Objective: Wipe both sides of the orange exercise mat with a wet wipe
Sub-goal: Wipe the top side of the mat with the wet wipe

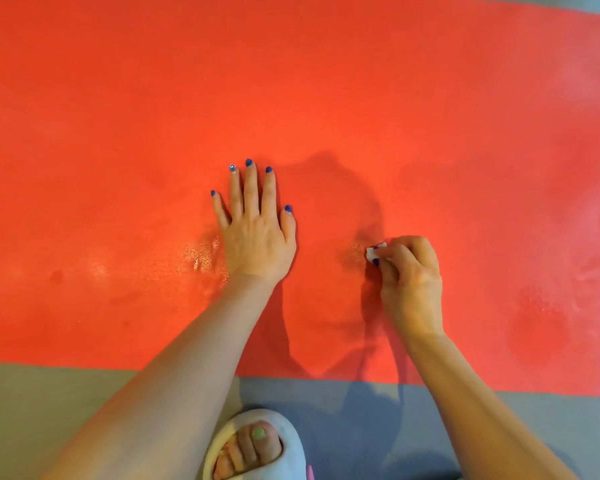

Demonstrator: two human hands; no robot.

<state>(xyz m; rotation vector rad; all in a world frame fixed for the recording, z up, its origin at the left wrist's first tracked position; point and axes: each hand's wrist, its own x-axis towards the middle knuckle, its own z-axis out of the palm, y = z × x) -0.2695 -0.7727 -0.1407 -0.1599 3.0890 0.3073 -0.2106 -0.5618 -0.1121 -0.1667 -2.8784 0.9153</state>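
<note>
My left hand (255, 233) lies flat, fingers straight, mid-frame on the textured orange foam exercise mat (326, 81); my right hand (409, 282) has its grip clamped on a small white wet wipe (373, 252), pressing it down.

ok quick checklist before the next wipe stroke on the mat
1. Wet wipe gripped: ok, pinched in the right hand fingers, bunched small.
2. Wipe touching the orange mat: ok, it appears pressed on the surface.
3. Mat braced: ok, left hand lies flat with fingers spread.
4. Mat lying flat: ok, no folds in view.
5. Wet sheen showing coverage: ok, shiny patch just left of the left hand; elsewhere cannot tell.
6. Slipper off the mat: ok, it sits on the grey floor near the mat's edge.
</note>
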